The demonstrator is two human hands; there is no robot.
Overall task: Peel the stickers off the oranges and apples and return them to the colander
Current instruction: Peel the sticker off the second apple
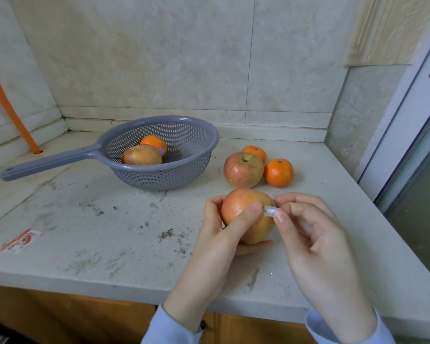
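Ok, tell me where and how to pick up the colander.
Take the colander by its long flat handle, which sticks out to the left and lies low along the counter. Come from the left and above, closing around the middle of the handle. The bowl holds an apple and an orange, so keep it level.

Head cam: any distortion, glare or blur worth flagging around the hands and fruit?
Head view: wide-angle bending curves the counter edge and the wall lines; light is soft and even, with only faint shadows under the colander and a small sheen on the loose apple. Fruit is sharp; the sticker between the fingers is small and its print unreadable.
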